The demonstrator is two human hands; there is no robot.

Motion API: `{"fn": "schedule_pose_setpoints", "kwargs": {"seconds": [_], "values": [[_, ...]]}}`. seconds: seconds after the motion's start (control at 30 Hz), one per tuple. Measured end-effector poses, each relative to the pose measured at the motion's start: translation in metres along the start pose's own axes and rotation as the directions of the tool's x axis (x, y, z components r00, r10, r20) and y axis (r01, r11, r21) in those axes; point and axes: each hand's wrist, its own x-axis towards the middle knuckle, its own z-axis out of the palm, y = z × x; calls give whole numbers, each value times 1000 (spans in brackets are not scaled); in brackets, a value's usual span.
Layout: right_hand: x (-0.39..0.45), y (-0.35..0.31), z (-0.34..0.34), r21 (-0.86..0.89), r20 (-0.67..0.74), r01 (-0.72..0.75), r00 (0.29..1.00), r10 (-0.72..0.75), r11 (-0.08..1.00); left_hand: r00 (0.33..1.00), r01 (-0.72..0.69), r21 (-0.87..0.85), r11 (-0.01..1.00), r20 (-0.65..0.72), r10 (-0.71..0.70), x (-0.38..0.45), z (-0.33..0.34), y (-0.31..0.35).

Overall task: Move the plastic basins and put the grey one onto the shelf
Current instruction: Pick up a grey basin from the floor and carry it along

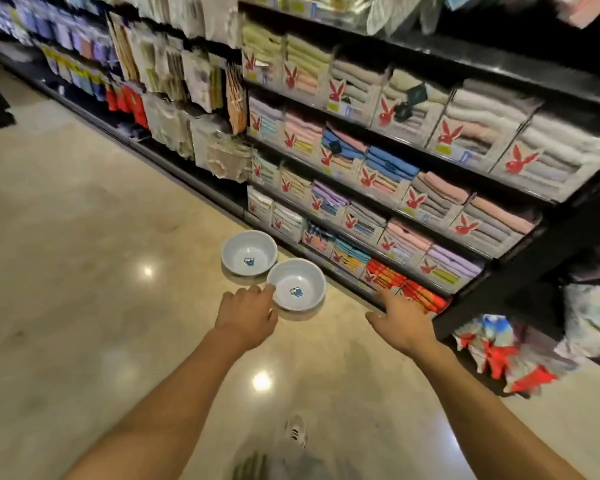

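Two pale grey plastic basins stand side by side on the shop floor, each with a small blue label inside. The far basin is to the left; the near basin touches it. My left hand reaches out low, its fingertips at the near basin's left rim, holding nothing. My right hand is stretched forward with fingers spread, to the right of the near basin and just in front of the bottom shelf edge. The black shelf unit rises to the right.
The shelves carry boxed stacks of folded towels with red rabbit logos. Hanging cloths fill the racks further left. Patterned packs hang at the shelf end on the right. Polished beige floor spreads left. A shoe shows below.
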Motion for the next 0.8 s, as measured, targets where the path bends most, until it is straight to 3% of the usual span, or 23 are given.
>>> {"fn": "schedule_pose_setpoints", "kwargs": {"seconds": [0.27,0.5,0.8], "values": [[182,-3,-9,29,109,27,994,-30,999,993,97,10,995,60,-97,172,-7,-24],[338,-19,15,-24,172,36,985,-31,999,981,158,-5,987,119,-156,326,28,-70],[547,14,164,-76,205,-7,979,23,997,967,180,-38,983,188,-170,500,216,-107]]}}
